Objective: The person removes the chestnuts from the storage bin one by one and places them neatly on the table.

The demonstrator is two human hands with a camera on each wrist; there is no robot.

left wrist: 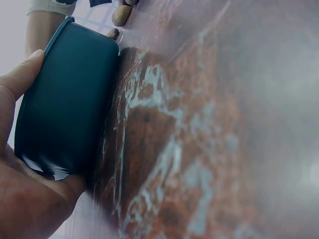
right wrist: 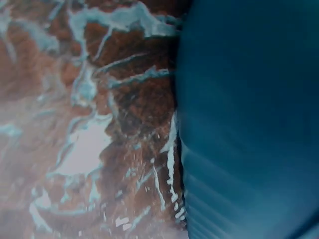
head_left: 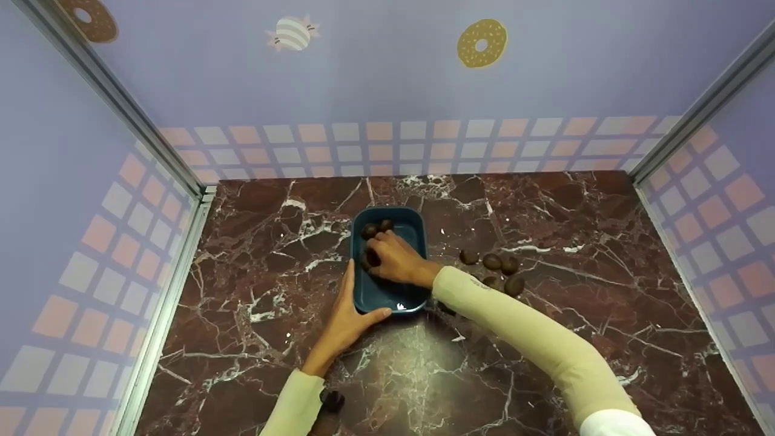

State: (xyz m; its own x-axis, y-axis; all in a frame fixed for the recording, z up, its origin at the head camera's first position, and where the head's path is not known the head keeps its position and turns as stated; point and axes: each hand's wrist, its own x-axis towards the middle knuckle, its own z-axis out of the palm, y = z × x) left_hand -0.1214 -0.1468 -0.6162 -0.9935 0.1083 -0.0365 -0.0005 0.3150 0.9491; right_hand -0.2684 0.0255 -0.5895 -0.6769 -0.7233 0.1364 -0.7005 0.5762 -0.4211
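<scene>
A deep blue rectangular container (head_left: 390, 300) stands on the marble-patterned surface, with brown oval kiwi-like fruits (head_left: 369, 231) at its far left. My left hand (head_left: 348, 312) holds the container's near left corner, fingers along the left wall and thumb at the near rim. In the left wrist view, this hand (left wrist: 30, 199) spans the container's outer wall (left wrist: 70, 99). My right hand (head_left: 396, 259) reaches inside over the right rim, fingers curled around a brown oval fruit that they partly hide. The container wall (right wrist: 249, 114) fills much of the right wrist view.
Several more brown oval fruits (head_left: 491, 261) lie right of the container, some partly behind the right sleeve (head_left: 521, 321). A purple back wall (head_left: 387, 79) and side walls enclose the surface. A dark device (head_left: 332, 399) sits at the left wrist.
</scene>
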